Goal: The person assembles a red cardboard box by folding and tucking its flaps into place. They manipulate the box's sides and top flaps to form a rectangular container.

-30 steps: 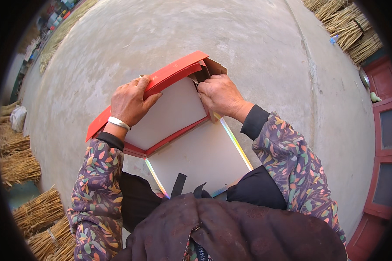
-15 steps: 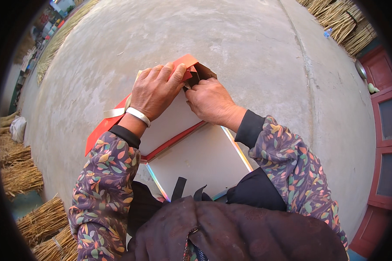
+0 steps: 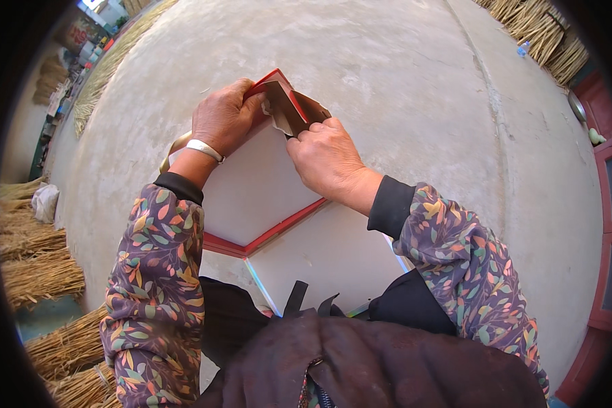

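Note:
A red cardboard box (image 3: pixel 285 226) with a pale, flat inner face is held tilted up in front of me. My left hand (image 3: pixel 223 121), with a white bangle at its wrist, is closed round the box's red far edge. At the far corner a torn brown cardboard flap (image 3: pixel 284 112) stands folded out. My right hand (image 3: pixel 330 158) pinches the lower right part of this corner, its fingertips partly hidden. A pale gold ribbon (image 3: pixel 173 151) loops out beside my left wrist. Below the box, a white board (image 3: pixel 323 255) with shiny rainbow edges lies near my knees.
Concrete floor (image 3: pixel 401 88) spreads all around. Bundles of dry stalks lie at the left (image 3: pixel 41 265) and far right (image 3: pixel 534 34). A white bag (image 3: pixel 45 202) sits on the left bundles. Red-framed doors (image 3: pixel 608 183) stand along the right side.
My left hand has shifted left and turned along the red edge. The corner has been spread apart, so more of the brown cardboard inside shows. My right hand keeps its grip almost in place.

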Available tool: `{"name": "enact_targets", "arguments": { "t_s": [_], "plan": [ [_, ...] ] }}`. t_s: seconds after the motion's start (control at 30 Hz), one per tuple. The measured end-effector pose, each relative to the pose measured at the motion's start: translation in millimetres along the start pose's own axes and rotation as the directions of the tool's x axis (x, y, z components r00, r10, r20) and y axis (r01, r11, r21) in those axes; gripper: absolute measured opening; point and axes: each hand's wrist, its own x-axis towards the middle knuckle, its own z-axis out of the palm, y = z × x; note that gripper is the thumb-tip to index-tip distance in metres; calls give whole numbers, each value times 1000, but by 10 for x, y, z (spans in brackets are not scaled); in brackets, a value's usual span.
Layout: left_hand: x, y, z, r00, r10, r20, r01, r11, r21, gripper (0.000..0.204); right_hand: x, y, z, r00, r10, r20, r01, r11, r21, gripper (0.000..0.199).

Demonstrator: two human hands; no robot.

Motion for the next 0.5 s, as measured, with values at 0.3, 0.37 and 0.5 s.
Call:
{"name": "enact_targets", "arguments": {
  "t_s": [0.3, 0.37, 0.5],
  "plan": [
    [85, -102, -26, 965, -170, 198, 208, 960, -186, 36, -76, 84, 25, 998, 6, -55, -3, 999, 52, 5],
    [114, -139, -35, 959, -169, 227, 216, 956, -198, 38, -63, 74, 14, 999, 12, -32, -10, 998, 60, 5],
    [177, -204, -56, 962, -194, 193, 237, 942, -238, 39, -4, 65, -44, 997, -1, -71, 4, 999, 47, 4]
  ]
}}
